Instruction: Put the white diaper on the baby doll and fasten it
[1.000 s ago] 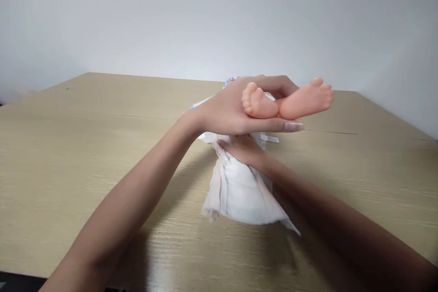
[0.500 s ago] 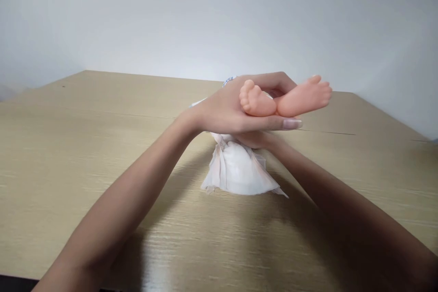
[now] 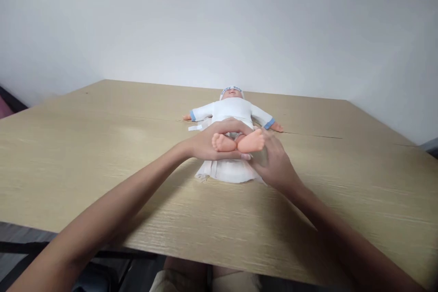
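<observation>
A baby doll (image 3: 233,108) in a white top with blue cuffs lies on its back, its head away from me. My left hand (image 3: 208,143) is wrapped round the doll's legs, with both bare feet (image 3: 251,141) sticking out towards me between thumb and fingers. My right hand (image 3: 278,162) is curved beside the feet on the right, thumb and fingers apart. Its fingertips are partly hidden and slightly blurred. Under the doll's lower body a white diaper (image 3: 232,172) is spread. One pale side tab (image 3: 195,127) shows at the left.
The doll lies on a light wooden table (image 3: 102,146) with a seam across it. A white wall or panel (image 3: 171,27) rises behind the table. The near table edge crosses above my legs (image 3: 191,273), and a dark chair part (image 3: 92,278) shows at lower left.
The view has pulled back and tilted, so the doll's head, arms and the near table edge now show. My right hand has come from beneath the legs to the right of the feet.
</observation>
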Demonstrator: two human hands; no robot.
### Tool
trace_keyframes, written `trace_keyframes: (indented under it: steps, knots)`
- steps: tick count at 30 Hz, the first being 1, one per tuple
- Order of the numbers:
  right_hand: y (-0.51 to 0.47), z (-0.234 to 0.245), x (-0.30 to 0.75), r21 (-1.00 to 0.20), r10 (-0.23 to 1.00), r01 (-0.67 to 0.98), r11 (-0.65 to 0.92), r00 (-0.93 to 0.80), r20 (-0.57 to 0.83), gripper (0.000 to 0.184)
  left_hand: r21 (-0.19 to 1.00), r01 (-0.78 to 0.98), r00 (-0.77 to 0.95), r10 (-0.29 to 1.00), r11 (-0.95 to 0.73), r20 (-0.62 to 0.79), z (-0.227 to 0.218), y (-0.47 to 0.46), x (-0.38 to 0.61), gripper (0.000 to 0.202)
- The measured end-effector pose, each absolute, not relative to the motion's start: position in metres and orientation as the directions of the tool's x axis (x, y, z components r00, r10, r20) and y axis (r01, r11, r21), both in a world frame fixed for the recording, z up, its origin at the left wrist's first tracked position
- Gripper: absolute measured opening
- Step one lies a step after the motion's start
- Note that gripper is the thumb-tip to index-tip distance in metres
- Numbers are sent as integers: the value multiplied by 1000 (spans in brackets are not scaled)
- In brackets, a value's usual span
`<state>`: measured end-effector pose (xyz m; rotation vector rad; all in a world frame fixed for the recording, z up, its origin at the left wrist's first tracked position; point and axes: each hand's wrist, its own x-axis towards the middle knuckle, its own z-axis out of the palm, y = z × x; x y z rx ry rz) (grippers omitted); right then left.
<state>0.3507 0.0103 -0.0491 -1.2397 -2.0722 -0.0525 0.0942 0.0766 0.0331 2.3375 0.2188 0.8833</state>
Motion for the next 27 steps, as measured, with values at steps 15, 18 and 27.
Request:
trace_keyframes:
  steps: [15,18,27]
  knots:
    - [9,-48,393,-16,591,666,746,-651,477,61,245,175,881,263,-954,394,-17,82,12,32]
    - [12,-57,404,-26,596,649,761,-681,426,58,264,144,884,243,-954,398,-37,80,6,46]
    - [6,-51,402,-60,639,662,747,-691,338,54,358,118,921,236,-926,308,-35,78,-4,62]
